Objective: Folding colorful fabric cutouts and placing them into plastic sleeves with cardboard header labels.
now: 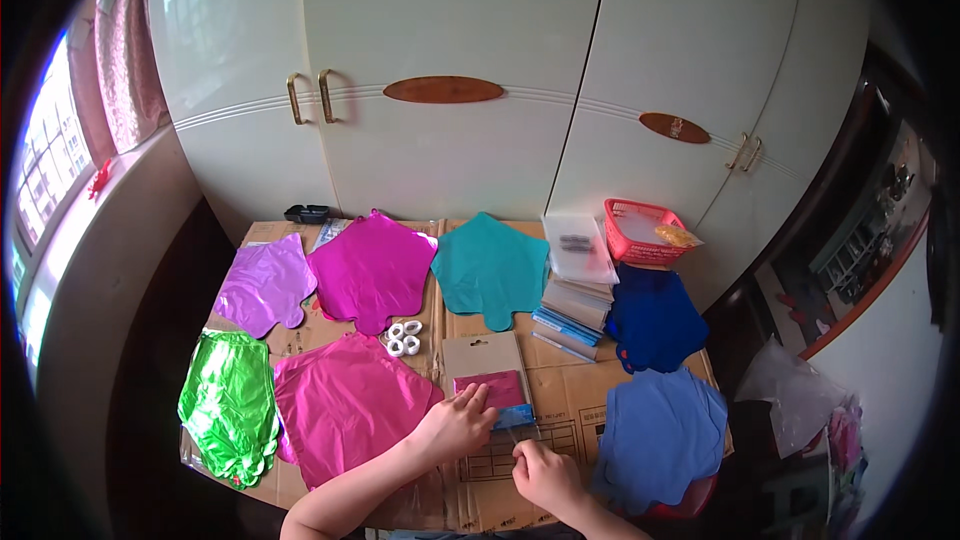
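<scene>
My left hand (460, 424) lies with fingers stretched out over a folded pink foil piece (505, 387). The pink piece rests on a grey-brown card (480, 351) with a hang hole at its far end. A blue strip (515, 416) shows along the near edge of the pink foil. To the right and nearer, my right hand (548, 476) is closed, thumb and fingers together; a thin pale strip seems to run from it toward the card, but what it grips is too small to name. A stack of flat pink foil balloons (350, 405) spreads beside my left forearm.
Cardboard (540, 370) covers the table. Around lie flat foil balloons: green (230, 400), lilac (265, 285), magenta (372, 270), teal (490, 265), dark blue (655, 315), light blue (665, 430). Several white ribbon rolls (395, 347), stacked cards (572, 312) and a red basket (625, 248) stand near.
</scene>
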`<state>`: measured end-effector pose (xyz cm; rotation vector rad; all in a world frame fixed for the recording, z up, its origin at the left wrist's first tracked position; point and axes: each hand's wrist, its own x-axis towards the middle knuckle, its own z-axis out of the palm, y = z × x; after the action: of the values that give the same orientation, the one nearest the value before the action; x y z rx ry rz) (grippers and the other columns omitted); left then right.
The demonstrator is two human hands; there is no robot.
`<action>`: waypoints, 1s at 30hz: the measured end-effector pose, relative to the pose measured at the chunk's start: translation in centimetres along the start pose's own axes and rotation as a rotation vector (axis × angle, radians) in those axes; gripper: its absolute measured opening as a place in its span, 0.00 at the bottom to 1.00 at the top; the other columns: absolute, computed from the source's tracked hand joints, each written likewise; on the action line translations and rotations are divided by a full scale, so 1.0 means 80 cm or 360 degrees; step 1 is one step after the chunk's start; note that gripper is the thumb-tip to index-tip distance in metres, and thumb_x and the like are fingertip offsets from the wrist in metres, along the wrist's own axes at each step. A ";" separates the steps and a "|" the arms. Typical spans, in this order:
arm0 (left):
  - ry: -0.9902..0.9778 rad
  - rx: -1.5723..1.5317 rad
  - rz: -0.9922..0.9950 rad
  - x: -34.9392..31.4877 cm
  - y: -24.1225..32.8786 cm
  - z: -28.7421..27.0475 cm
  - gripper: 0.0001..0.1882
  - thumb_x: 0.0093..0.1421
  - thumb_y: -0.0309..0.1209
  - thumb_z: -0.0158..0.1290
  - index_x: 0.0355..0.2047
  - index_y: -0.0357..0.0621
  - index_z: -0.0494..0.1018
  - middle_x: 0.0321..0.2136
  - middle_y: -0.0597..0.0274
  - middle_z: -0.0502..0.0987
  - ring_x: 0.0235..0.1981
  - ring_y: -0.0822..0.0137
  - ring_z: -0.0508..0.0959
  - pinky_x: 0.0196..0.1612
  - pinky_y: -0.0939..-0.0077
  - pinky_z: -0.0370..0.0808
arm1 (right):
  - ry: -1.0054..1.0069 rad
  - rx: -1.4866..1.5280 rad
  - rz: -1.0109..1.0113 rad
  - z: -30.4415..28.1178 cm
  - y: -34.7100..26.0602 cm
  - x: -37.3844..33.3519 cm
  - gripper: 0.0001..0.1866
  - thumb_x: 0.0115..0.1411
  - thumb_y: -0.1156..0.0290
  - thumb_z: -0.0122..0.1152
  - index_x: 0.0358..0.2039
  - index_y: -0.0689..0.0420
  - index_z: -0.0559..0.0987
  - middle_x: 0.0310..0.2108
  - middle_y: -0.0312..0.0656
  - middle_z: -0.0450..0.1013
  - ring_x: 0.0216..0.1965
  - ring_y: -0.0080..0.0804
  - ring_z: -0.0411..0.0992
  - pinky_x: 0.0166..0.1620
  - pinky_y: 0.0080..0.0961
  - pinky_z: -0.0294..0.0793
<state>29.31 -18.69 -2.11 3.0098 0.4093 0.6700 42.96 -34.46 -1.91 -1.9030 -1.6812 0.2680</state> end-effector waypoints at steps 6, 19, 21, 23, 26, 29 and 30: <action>-0.0019 0.0141 0.0090 -0.003 0.006 0.002 0.10 0.49 0.32 0.51 0.31 0.43 0.69 0.45 0.34 0.71 0.46 0.44 0.75 0.42 0.63 0.78 | -0.0061 -0.0208 0.0157 0.001 0.008 0.007 0.09 0.52 0.72 0.52 0.34 0.59 0.69 0.26 0.51 0.73 0.22 0.52 0.74 0.24 0.44 0.75; -0.0097 0.0101 0.0012 -0.006 0.008 0.010 0.13 0.52 0.35 0.51 0.39 0.46 0.69 0.46 0.31 0.69 0.47 0.42 0.75 0.42 0.60 0.78 | -0.0449 0.0035 -0.0010 -0.056 0.015 0.025 0.33 0.49 0.58 0.68 0.52 0.60 0.68 0.54 0.48 0.63 0.49 0.46 0.68 0.49 0.37 0.71; -0.0103 0.0088 0.0042 -0.002 0.008 0.005 0.19 0.53 0.35 0.50 0.46 0.48 0.70 0.47 0.32 0.69 0.47 0.42 0.74 0.42 0.59 0.78 | -0.0350 -0.0058 -0.0259 -0.062 0.033 0.021 0.33 0.49 0.59 0.68 0.54 0.58 0.68 0.56 0.46 0.61 0.51 0.45 0.67 0.52 0.36 0.69; -0.0115 0.0163 0.0083 -0.009 0.008 0.010 0.24 0.54 0.35 0.49 0.53 0.50 0.67 0.48 0.32 0.69 0.49 0.41 0.73 0.44 0.59 0.77 | -0.0343 -0.0149 -0.0414 -0.060 0.045 0.022 0.35 0.48 0.62 0.69 0.56 0.57 0.67 0.59 0.46 0.60 0.54 0.43 0.65 0.55 0.34 0.67; -0.0177 0.0219 0.0149 -0.008 0.004 0.011 0.28 0.55 0.35 0.48 0.58 0.53 0.63 0.49 0.32 0.68 0.50 0.41 0.72 0.48 0.58 0.75 | -0.0338 -0.0160 -0.0408 -0.047 0.051 0.026 0.33 0.49 0.63 0.68 0.54 0.58 0.69 0.58 0.45 0.62 0.53 0.42 0.66 0.54 0.33 0.68; -0.0272 0.0215 0.0167 -0.009 0.003 0.009 0.28 0.56 0.34 0.46 0.60 0.54 0.62 0.50 0.31 0.67 0.52 0.40 0.70 0.52 0.57 0.72 | -0.0219 -0.0153 -0.0420 -0.040 0.051 0.044 0.28 0.48 0.66 0.68 0.50 0.59 0.73 0.53 0.43 0.68 0.49 0.40 0.69 0.51 0.31 0.70; -0.0298 0.0203 0.0176 -0.008 0.003 0.009 0.28 0.56 0.34 0.46 0.60 0.54 0.62 0.51 0.30 0.66 0.53 0.40 0.70 0.54 0.57 0.70 | -0.0195 -0.0122 -0.0431 -0.036 0.054 0.047 0.25 0.49 0.68 0.67 0.48 0.59 0.74 0.51 0.43 0.69 0.48 0.39 0.70 0.50 0.31 0.71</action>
<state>29.13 -19.06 -3.02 3.1982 0.2898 0.3752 48.80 -31.83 -1.06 -1.7147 -2.0325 0.2186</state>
